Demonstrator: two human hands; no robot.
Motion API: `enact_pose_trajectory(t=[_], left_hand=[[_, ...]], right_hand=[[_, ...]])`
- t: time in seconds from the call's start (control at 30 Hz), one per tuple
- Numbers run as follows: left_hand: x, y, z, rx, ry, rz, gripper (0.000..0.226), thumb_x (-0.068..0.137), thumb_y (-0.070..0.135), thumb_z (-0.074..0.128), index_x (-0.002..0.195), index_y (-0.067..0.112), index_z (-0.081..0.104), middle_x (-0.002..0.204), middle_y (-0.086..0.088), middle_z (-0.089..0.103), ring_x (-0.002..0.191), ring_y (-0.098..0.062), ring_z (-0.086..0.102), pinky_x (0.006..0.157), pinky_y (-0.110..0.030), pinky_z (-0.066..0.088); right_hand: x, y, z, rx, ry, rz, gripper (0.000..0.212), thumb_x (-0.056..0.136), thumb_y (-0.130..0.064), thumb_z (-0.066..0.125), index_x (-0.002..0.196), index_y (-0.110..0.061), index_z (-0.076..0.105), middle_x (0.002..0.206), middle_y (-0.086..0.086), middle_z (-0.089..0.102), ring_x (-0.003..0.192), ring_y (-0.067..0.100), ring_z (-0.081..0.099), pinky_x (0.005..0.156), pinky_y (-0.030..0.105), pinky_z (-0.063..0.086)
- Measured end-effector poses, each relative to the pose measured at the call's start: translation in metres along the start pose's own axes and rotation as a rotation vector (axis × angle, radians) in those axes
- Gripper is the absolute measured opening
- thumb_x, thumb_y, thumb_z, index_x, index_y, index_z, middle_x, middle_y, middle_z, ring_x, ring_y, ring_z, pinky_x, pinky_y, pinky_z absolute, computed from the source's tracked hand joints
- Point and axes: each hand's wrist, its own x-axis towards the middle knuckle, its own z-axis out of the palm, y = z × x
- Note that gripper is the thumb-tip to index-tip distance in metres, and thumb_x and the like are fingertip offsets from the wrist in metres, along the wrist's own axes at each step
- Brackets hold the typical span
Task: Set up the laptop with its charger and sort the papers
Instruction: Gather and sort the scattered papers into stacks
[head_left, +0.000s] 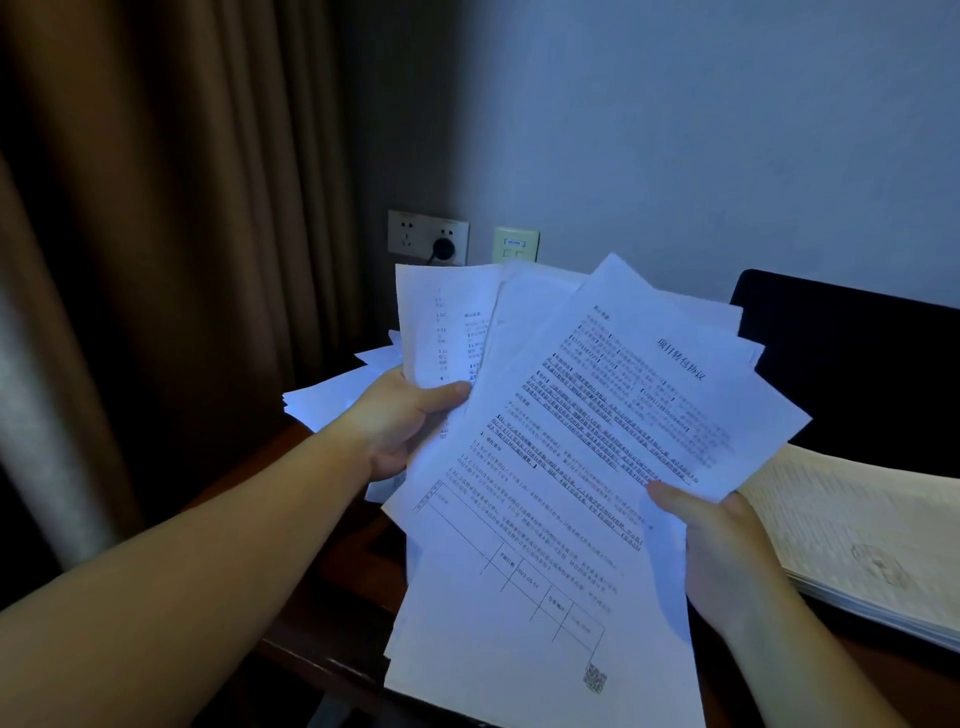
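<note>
The left hand (410, 415) and right hand (722, 540) hold the fanned papers (571, 441), fingers clamped on opposite edges. Sorting appears unfinished: loose sheets (332, 395) lie on the desk (311, 597) beyond the left fingers. A plug (443, 248) sits in the wall socket; the laptop is not identifiable.

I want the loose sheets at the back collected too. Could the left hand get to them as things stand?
Probably not yet: the left hand already holds fanned papers, which cover the way to the loose sheets.

matt white paper sheets (597, 415), glossy dark wooden desk (322, 613), cloth curtain (156, 208)
</note>
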Motion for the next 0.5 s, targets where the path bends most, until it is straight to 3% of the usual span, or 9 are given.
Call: enact_pose_trajectory(t=[0.07, 0.23, 0.37, 0.5], left_hand=[[-0.001, 0.002, 0.001, 0.047, -0.027, 0.017, 0.043, 0.083, 0.003, 0.075, 0.124, 0.009, 0.066, 0.112, -0.02, 0.076, 0.094, -0.036, 0.076, 0.073, -0.047, 0.063], [-0.004, 0.008, 0.008, 0.042, -0.055, 0.057, 0.046, 0.077, 0.018, 0.076, 0.121, 0.008, 0.067, 0.109, -0.018, 0.077, 0.091, -0.032, 0.077, 0.07, -0.042, 0.063], [-0.002, 0.012, 0.003, -0.013, 0.005, 0.019, 0.032, 0.1, 0.027, 0.064, 0.127, 0.01, 0.066, 0.116, -0.013, 0.076, 0.098, -0.029, 0.077, 0.074, -0.041, 0.063], [-0.001, 0.015, -0.004, -0.103, 0.058, 0.026, 0.028, 0.105, 0.025, 0.057, 0.127, 0.01, 0.065, 0.119, -0.014, 0.075, 0.105, -0.03, 0.075, 0.077, -0.043, 0.063]], right_hand=[[0.001, -0.001, 0.0, 0.025, -0.045, 0.0, 0.04, 0.094, 0.006, 0.062, 0.12, -0.022, 0.07, 0.118, -0.004, 0.076, 0.107, 0.013, 0.072, 0.092, 0.034, 0.05], [0.004, 0.004, -0.005, 0.026, -0.035, 0.001, 0.04, 0.094, 0.005, 0.062, 0.121, -0.024, 0.07, 0.12, -0.007, 0.075, 0.116, 0.014, 0.066, 0.104, 0.039, 0.045], [0.007, 0.009, -0.009, 0.046, 0.054, -0.012, 0.038, 0.094, 0.005, 0.064, 0.113, -0.027, 0.071, 0.12, -0.01, 0.073, 0.118, 0.012, 0.063, 0.107, 0.039, 0.042], [0.012, 0.013, -0.011, 0.108, 0.096, 0.012, 0.044, 0.096, 0.006, 0.06, 0.132, -0.019, 0.066, 0.129, -0.003, 0.07, 0.123, 0.022, 0.063, 0.114, 0.051, 0.041]])
